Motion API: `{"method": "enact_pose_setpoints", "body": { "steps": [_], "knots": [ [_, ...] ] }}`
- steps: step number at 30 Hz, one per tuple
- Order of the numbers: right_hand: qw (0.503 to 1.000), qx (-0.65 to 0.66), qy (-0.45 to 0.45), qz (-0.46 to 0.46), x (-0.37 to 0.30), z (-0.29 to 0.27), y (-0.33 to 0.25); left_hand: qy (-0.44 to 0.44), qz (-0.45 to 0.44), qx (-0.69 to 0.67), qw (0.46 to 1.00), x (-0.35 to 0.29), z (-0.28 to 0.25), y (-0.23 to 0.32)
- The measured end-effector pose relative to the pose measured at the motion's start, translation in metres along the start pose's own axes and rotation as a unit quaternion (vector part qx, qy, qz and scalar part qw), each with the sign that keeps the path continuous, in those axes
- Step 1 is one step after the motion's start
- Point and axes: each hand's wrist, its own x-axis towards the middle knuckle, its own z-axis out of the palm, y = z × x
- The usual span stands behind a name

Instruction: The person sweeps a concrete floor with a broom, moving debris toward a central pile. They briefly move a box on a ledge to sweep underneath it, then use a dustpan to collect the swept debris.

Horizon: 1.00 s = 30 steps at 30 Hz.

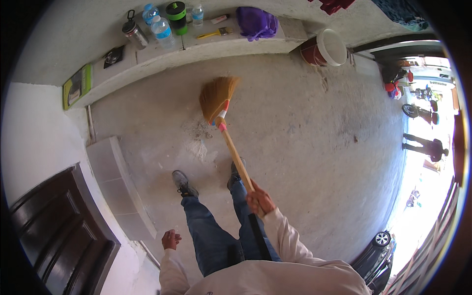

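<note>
Concrete floor (314, 152); broom (233, 150) in right hand (261, 199), bristles (216, 97) ahead, leftward.

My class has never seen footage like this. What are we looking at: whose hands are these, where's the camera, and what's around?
There is no machine here, only a person working barehanded. The picture comes from a wide fisheye camera on the head, looking down, so straight edges bend near the rim.

The right hand grips a straw broom by its pale wooden handle, bristles beside loose dirt on the grey concrete floor. The left hand appears empty.

On the pale ledge ahead: clear plastic bottles with blue labels, a green-and-black tumbler, a yellow-handled paintbrush and a purple bundle.
</note>
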Motion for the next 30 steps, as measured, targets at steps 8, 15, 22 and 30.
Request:
{"method": "enact_pose_setpoints", "body": {
  "steps": [8, 15, 22, 30],
  "knots": [
    [0.996, 0.031, -0.077, 0.012, 0.006, 0.017, -0.029, 0.003, -0.042, 0.015, 0.999, -0.009, -0.010, -0.003],
    [0.945, 0.254, -0.205, 0.010, 0.140, 0.064, -0.077, -0.025, 0.041, 0.027, 0.998, 0.005, -0.017, 0.027],
    [0.956, 0.253, -0.149, 0.011, 0.094, 0.074, 0.057, -0.058, 0.028, 0.019, 0.998, 0.062, -0.089, 0.016],
    [0.993, 0.105, -0.020, -0.052, -0.002, 0.135, 0.098, -0.029, -0.003, 0.047, 0.998, 0.117, -0.236, 0.006]
  ]
}}
